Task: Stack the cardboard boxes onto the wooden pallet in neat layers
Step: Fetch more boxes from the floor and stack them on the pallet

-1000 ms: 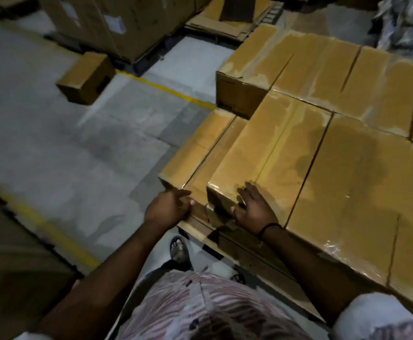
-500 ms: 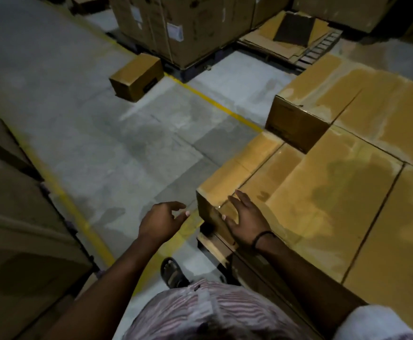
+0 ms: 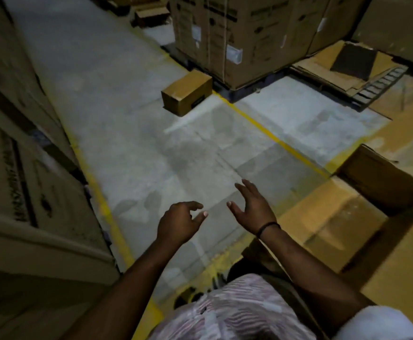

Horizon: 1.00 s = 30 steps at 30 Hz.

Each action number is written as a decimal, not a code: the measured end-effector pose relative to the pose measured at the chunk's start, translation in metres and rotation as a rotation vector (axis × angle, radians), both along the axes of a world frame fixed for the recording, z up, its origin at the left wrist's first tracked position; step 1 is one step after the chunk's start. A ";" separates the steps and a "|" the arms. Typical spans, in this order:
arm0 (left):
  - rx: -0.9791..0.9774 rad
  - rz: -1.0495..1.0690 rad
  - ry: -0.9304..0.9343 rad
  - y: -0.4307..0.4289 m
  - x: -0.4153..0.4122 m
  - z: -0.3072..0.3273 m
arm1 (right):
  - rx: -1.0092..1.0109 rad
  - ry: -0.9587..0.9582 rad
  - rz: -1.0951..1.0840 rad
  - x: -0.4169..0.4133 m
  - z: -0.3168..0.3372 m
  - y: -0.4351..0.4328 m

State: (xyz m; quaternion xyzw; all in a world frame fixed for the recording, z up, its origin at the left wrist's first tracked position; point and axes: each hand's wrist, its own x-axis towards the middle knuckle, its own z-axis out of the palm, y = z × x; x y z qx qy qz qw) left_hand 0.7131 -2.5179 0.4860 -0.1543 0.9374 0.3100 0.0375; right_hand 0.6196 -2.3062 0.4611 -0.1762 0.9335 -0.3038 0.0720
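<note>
The stack of brown cardboard boxes (image 3: 335, 217) fills the right side, with a higher layer (image 3: 382, 175) behind it. A single small cardboard box (image 3: 187, 92) lies on the grey floor ahead, by a yellow line. My left hand (image 3: 179, 223) hangs in the air over the floor with loosely curled fingers, holding nothing. My right hand (image 3: 253, 207) is beside it, fingers spread, just left of the stack's corner and not touching it. The pallet under the stack is hidden.
Tall printed cartons (image 3: 23, 168) wall off the left side. A big strapped carton stack (image 3: 237, 38) stands far ahead. Flattened cardboard on a pallet (image 3: 348, 67) lies at the upper right. A yellow floor line (image 3: 269, 133) crosses the concrete aisle between them.
Both hands have come off the stacked box at the corner and now hang free. My view has swung left towards the aisle and the lone box on the floor.
</note>
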 end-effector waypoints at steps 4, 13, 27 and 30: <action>0.054 0.071 0.017 -0.039 -0.026 -0.003 | -0.038 0.001 0.050 -0.035 -0.003 -0.047; 0.043 0.115 -0.043 -0.119 -0.137 -0.024 | -0.081 -0.082 0.088 -0.154 -0.034 -0.137; -0.020 0.184 -0.101 -0.271 -0.412 -0.016 | -0.007 -0.100 0.206 -0.434 -0.034 -0.283; 0.028 0.232 -0.126 -0.293 -0.441 -0.023 | 0.005 -0.141 0.207 -0.471 -0.033 -0.303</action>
